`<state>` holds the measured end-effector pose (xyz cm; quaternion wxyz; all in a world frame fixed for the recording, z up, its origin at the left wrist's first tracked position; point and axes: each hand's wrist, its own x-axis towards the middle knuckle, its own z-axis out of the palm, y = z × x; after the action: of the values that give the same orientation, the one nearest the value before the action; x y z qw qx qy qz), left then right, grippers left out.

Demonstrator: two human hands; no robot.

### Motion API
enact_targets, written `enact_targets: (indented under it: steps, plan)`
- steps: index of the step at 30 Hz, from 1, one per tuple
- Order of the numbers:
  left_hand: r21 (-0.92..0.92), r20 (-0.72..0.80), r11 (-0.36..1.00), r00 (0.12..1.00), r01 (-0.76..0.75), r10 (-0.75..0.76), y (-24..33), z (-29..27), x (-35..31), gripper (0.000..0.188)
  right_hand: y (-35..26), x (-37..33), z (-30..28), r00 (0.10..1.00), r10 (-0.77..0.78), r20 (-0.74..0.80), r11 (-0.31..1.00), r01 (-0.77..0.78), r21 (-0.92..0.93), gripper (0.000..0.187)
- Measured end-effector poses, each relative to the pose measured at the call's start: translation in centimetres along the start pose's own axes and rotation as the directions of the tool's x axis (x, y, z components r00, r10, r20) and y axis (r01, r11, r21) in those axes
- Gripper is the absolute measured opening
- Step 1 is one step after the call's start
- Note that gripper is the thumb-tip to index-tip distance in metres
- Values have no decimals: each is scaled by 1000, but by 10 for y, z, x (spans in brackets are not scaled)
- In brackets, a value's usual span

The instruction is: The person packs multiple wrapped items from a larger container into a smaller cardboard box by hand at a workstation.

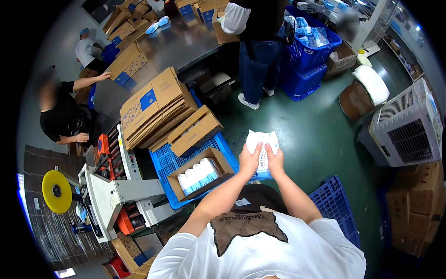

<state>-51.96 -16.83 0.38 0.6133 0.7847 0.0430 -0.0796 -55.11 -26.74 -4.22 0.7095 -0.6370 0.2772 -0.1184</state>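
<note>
Between both hands I hold a white and light-blue soft plastic pack [263,159], printed on its front, upright in front of my waist. My left hand [249,158] grips its left side and my right hand [276,160] its right side, thumbs on the front. To the left of my hands, an open cardboard box [220,181] holds several similar white and blue packs [199,176] standing in a row. Just beyond it is another cardboard box [195,130]. Both rest on a blue plastic crate or pallet [162,160].
A stack of flattened cartons [155,104] lies beyond the boxes. At left stands a carton-taping machine [125,190] with a yellow tape roll [56,191]. Blue baskets [306,56] and an air cooler [409,125] stand right. A blue pallet [335,204] lies beside me. Co-workers stand around the metal table [186,39].
</note>
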Motion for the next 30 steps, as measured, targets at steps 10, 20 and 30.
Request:
enact_targets:
  steps: [10, 20, 30]
  plan:
    - [482, 131, 792, 925, -374, 357, 41, -55, -24, 61, -26, -21, 34, 787, 218, 577, 651, -558, 515, 73]
    - [-128, -84, 983, 986, 133, -145, -26, -186, 0, 54, -7, -84, 163, 941, 173, 289, 982, -186, 17, 51]
    - [-269, -82, 963, 997, -34, 12, -66, -225, 1, 40, 3, -116, 196, 983, -17, 180, 994, 35, -101, 43]
